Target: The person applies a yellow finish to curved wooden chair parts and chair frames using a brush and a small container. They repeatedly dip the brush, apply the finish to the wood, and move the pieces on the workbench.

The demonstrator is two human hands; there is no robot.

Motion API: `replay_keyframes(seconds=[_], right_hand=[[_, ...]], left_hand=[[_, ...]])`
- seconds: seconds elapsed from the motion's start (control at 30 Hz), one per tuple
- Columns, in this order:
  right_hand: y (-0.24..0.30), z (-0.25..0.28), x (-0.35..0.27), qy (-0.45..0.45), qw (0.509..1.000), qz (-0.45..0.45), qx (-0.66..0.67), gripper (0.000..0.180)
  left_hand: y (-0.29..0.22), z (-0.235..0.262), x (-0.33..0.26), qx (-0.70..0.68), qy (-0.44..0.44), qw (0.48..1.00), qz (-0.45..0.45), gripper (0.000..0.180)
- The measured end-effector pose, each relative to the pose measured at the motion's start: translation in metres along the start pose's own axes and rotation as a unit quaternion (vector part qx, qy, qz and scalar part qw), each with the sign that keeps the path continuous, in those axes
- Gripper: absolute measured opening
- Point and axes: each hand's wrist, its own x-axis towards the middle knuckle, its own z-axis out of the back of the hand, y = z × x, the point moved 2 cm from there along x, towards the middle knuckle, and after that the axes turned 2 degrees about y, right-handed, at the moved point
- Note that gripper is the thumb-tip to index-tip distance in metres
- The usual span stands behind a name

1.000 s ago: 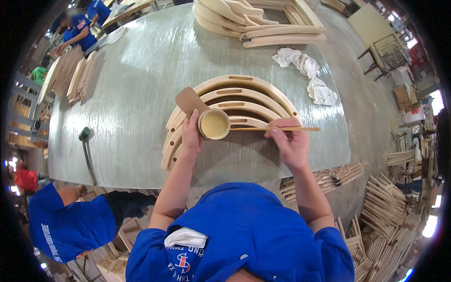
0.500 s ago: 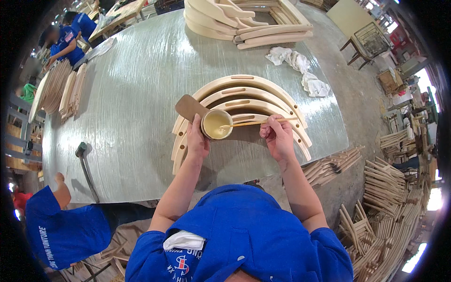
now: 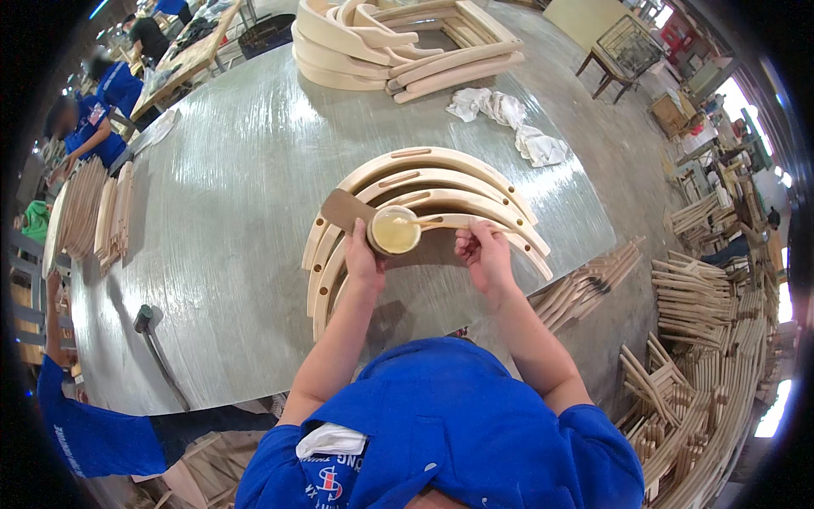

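My left hand (image 3: 365,261) is closed round a small round cup (image 3: 395,252) of pale yellow, creamy liquid. A flat brown board (image 3: 343,209) sticks out beside the cup, above the same hand; whether the fingers also grip it is hidden. My right hand (image 3: 485,254) pinches a thin wooden stick (image 3: 441,224), whose tip is in the cup, at the liquid. Below both hands, several curved wooden pieces (image 3: 458,159) with slots and round holes lie nested in arcs on the table.
The table (image 3: 229,195) has a shiny covering. On it are a mallet (image 3: 144,318), crumpled white cloths (image 3: 502,110), wooden slats (image 3: 83,208) and stacked curved frames (image 3: 339,59). Co-workers (image 3: 93,454) stand at the left. Wooden parts (image 3: 691,293) pile on the floor at right.
The view has shifted, so the table's things sit differently in it. My right hand and the stick have come slightly nearer the cup. A co-worker at lower left now reaches along the table edge.
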Motion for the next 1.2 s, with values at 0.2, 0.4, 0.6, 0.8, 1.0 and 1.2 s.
replay_keyframes(seconds=[0.2,0.4,0.6,0.8,1.0,1.2], right_hand=[[0.028,0.023,0.012,0.032,0.978,0.139,-0.152,0.011],[0.003,0.021,0.027,0.034,0.969,0.132,-0.207,0.011],[0.007,0.03,0.037,0.033,0.962,0.186,-0.198,0.01],[0.006,0.011,0.022,0.055,0.898,0.259,-0.351,0.008],[0.006,-0.023,0.007,0.083,0.827,0.329,-0.448,0.01],[0.015,-0.019,0.009,0.073,0.807,0.31,-0.498,0.01]], left_hand=[[-0.019,0.028,-0.002,-0.064,0.031,0.996,0.046,0.038],[-0.029,0.037,-0.012,-0.044,0.023,0.999,0.0,0.039],[-0.03,0.038,-0.013,-0.048,0.019,0.999,0.007,0.043],[-0.029,0.028,-0.016,-0.013,-0.009,1.0,0.022,0.045],[-0.03,0.039,-0.008,-0.016,-0.02,1.0,-0.004,0.044],[-0.033,0.049,-0.003,-0.035,-0.033,0.999,-0.003,0.044]])
